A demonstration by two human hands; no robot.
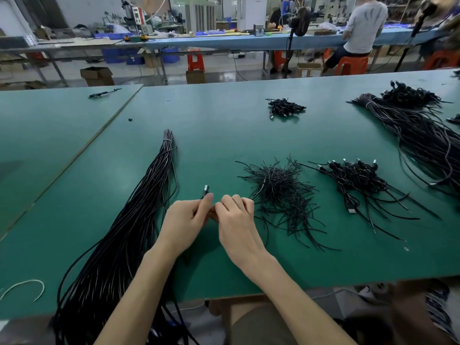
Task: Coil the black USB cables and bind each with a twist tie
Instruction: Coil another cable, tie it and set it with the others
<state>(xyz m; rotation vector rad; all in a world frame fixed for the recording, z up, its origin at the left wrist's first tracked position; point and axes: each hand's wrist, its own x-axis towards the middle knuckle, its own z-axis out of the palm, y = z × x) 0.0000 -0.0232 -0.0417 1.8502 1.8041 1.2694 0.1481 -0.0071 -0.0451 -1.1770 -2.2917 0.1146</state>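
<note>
Left hand (185,220) fingers pinch a USB cable (205,192) (plug upward); right hand (236,217) fingers curl alongside, hold unclear.

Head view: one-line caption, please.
Left hand grips a USB cable, right hand alongside, between cable bundle and twist ties.

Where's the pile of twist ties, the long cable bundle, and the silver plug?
pile of twist ties (278,188): head view, middle of the heap.
long cable bundle (151,195): head view, midway along it.
silver plug (205,189): head view, its metal tip.

twist ties (281,195) lie between cable bundle (139,207) and coiled cables (358,180).
</note>
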